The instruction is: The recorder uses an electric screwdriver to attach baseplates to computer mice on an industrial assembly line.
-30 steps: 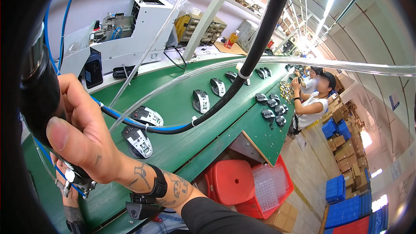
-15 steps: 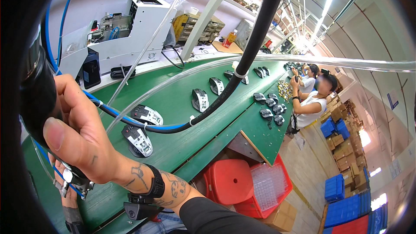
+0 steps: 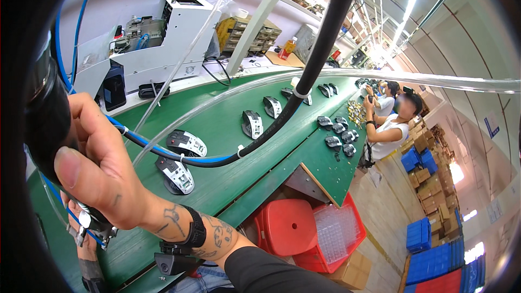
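Observation:
My right hand (image 3: 111, 168) is closed round the upright black body of a power screwdriver (image 3: 48, 114) at the left, thumb pressed along its side. Metal fittings sit at the screwdriver's lower end, with blue and clear hoses beside it. My left hand (image 3: 86, 250) is low behind the tool, next to its lower end. The tool and my right hand hide most of its fingers, so what it holds does not show. Nearest to my right hand, two opened computer mice, one mouse (image 3: 176, 175) in front of another mouse (image 3: 187, 144), lie on the green conveyor belt (image 3: 233, 171).
Several more mice (image 3: 252, 125) line the belt. A thick black hose (image 3: 320, 38) and a clear tube (image 3: 380, 74) cross above it. More mice lie on a green side table (image 3: 325, 171). Below are a red stool (image 3: 287, 228) and red crate (image 3: 355, 239). Co-workers (image 3: 391, 130) sit farther along.
The nearer mice on the belt have shifted slightly to the right. Both my hands and the screwdriver stay nearly where they were.

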Demonstrator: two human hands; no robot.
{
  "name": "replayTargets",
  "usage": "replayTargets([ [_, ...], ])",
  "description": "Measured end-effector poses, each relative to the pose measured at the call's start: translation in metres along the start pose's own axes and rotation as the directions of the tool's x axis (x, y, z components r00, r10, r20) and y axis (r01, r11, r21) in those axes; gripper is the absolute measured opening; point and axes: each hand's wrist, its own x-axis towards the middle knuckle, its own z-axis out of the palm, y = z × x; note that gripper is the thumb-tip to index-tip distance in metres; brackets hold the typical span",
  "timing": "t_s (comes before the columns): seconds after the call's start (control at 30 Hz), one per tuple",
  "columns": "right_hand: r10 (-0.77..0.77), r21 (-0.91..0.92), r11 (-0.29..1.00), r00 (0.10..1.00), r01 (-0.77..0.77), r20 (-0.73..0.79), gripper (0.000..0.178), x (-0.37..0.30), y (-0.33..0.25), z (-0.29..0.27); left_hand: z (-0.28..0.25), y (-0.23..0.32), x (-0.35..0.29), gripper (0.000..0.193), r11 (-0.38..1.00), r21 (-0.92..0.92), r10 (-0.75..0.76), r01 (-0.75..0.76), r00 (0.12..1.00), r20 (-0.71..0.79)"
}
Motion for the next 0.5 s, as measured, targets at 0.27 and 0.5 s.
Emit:
replayTargets([
  [0.27, 0.05, 0.068, 0.997, 0.991, -0.042, -0.124, 0.07, -0.02, 0.01, -0.011, -0.102, 0.03, -0.036, 0.021, 0.401, 0.886, 0.072, 0.234, 0.956, -0.285],
  [0.5, -0.191, -0.561, 0.828, 0.929, -0.021, -0.317, 0.064, -0.009, -0.001, 0.025, -0.071, 0.093, -0.084, 0.033, -0.209, 0.956, 0.134, -0.205, 0.963, 0.236],
])
